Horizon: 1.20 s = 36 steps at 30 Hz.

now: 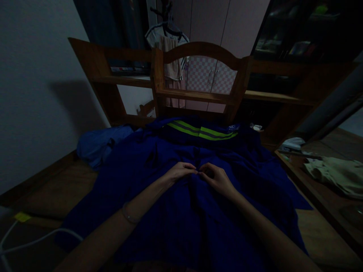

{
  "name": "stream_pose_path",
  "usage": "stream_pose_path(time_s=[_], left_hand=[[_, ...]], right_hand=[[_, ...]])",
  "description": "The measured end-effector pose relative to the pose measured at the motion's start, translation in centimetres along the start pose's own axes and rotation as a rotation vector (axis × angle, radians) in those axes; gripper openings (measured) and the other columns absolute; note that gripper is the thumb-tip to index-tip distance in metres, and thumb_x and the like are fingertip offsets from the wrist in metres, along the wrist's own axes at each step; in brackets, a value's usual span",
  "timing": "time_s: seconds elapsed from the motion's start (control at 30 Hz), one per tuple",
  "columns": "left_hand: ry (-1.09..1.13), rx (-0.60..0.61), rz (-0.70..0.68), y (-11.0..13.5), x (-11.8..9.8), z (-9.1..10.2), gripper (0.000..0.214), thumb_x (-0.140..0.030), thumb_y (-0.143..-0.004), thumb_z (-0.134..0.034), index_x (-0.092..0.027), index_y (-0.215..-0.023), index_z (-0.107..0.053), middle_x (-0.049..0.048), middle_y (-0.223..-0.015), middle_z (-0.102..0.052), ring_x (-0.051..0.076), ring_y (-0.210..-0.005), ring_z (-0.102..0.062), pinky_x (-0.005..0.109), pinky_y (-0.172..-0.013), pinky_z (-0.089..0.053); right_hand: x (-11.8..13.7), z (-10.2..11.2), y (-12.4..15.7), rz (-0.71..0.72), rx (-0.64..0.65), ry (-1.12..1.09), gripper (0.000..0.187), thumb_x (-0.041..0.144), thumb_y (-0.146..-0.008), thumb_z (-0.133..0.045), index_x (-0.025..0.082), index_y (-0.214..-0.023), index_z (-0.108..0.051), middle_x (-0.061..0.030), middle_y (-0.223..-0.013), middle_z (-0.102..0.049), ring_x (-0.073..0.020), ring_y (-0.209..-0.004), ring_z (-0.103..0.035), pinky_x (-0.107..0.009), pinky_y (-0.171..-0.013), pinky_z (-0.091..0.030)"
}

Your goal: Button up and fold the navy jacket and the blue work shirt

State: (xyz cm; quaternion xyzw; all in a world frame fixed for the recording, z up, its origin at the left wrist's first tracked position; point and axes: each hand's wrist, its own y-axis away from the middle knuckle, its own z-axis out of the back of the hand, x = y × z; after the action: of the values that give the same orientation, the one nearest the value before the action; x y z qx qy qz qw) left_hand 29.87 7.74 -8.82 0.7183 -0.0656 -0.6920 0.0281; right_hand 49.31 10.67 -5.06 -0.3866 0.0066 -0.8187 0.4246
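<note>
A dark blue work jacket (170, 211) lies spread out on a wooden surface, with a yellow-green and grey reflective band (184, 129) across its far part. Above the middle of the jacket, my left hand (181, 170) and my right hand (214, 176) meet fingertip to fingertip at its front seam. Each hand is closed in a pinch on the jacket's fabric edge. Whether a button or other fastener sits between the fingertips is too dark and small to tell. A bracelet circles my left forearm.
Beyond the jacket stands a wooden headboard with shelves (195, 96). A bundled blue cloth (102, 145) lies at the left by the wall. Pale folded clothing (337, 173) rests at the right. A white cable (42, 238) runs along the lower left. Clothes hang behind the headboard.
</note>
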Motion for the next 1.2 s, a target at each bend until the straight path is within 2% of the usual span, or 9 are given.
stream_pose_path(time_s=[0.3, 0.5, 0.73, 0.9, 0.97, 1.07, 1.2], left_hand=[[0.093, -0.010, 0.069, 0.6, 0.0, 0.2, 0.036, -0.025, -0.055, -0.080, -0.013, -0.087, -0.067, -0.0054, -0.052, -0.052, 0.006, -0.046, -0.043, 0.020, -0.045, -0.028], [0.204, -0.079, 0.071, 0.4, 0.2, -0.5, 0.049, -0.026, -0.056, -0.081, -0.014, -0.100, -0.064, -0.0014, -0.063, -0.061, 0.007, -0.049, -0.049, 0.020, -0.048, -0.033], [0.255, -0.068, 0.077, 0.1, 0.5, -0.4, 0.057, -0.025, -0.055, -0.082, -0.015, -0.108, -0.063, 0.0033, -0.076, -0.066, 0.009, -0.061, -0.057, 0.020, -0.057, -0.040], [0.219, -0.043, 0.079, 0.0, 0.4, -0.2, 0.051, -0.032, -0.058, -0.081, -0.015, -0.104, -0.066, -0.0019, -0.060, -0.059, 0.005, -0.046, -0.044, 0.019, -0.046, -0.029], [0.216, -0.054, 0.079, 0.0, 0.4, -0.1, 0.049, -0.033, -0.059, -0.080, -0.014, -0.103, -0.067, -0.0019, -0.061, -0.058, 0.004, -0.046, -0.043, 0.019, -0.046, -0.027], [0.224, -0.050, 0.076, 0.0, 0.3, -0.1, 0.051, -0.030, -0.058, -0.080, -0.015, -0.105, -0.066, -0.0027, -0.060, -0.057, 0.004, -0.047, -0.043, 0.019, -0.046, -0.027], [0.225, -0.012, 0.033, 0.5, -0.2, -0.2, 0.055, -0.026, -0.059, -0.079, -0.019, -0.110, -0.062, -0.0086, -0.048, -0.045, 0.004, -0.041, -0.034, 0.019, -0.043, -0.020]], right_hand=[[0.2, 0.0, 0.0, 0.020, 0.035, -0.028, 0.014, 0.026, -0.084, -0.059, 0.021, -0.097, -0.060, -0.0004, -0.079, -0.064, -0.0128, -0.069, -0.060, -0.024, -0.062, -0.045], [-0.1, 0.5, -0.2, 0.022, -0.017, -0.037, 0.016, 0.030, -0.085, -0.058, 0.021, -0.098, -0.059, -0.0019, -0.086, -0.065, -0.0142, -0.075, -0.061, -0.026, -0.067, -0.047], [-0.6, 0.6, -0.2, 0.009, -0.015, -0.066, 0.016, 0.030, -0.084, -0.060, 0.022, -0.098, -0.058, -0.0008, -0.085, -0.064, -0.0139, -0.075, -0.061, -0.026, -0.068, -0.047], [-0.3, 0.6, 0.0, 0.025, -0.010, -0.041, 0.017, 0.024, -0.082, -0.062, 0.023, -0.098, -0.057, -0.0004, -0.089, -0.062, -0.0139, -0.077, -0.059, -0.026, -0.069, -0.046], [-0.1, 0.7, 0.0, 0.038, -0.015, -0.028, 0.017, 0.022, -0.082, -0.063, 0.023, -0.098, -0.057, -0.0004, -0.091, -0.061, -0.0138, -0.078, -0.059, -0.026, -0.070, -0.046], [0.1, 0.7, 0.0, 0.057, -0.023, -0.014, 0.015, 0.021, -0.082, -0.062, 0.023, -0.096, -0.058, -0.0005, -0.092, -0.060, -0.0136, -0.079, -0.058, -0.026, -0.070, -0.046], [0.4, 0.9, 0.0, 0.062, -0.030, -0.023, 0.014, 0.021, -0.083, -0.061, 0.023, -0.096, -0.058, -0.0009, -0.094, -0.059, -0.0133, -0.078, -0.058, -0.026, -0.069, -0.046]])
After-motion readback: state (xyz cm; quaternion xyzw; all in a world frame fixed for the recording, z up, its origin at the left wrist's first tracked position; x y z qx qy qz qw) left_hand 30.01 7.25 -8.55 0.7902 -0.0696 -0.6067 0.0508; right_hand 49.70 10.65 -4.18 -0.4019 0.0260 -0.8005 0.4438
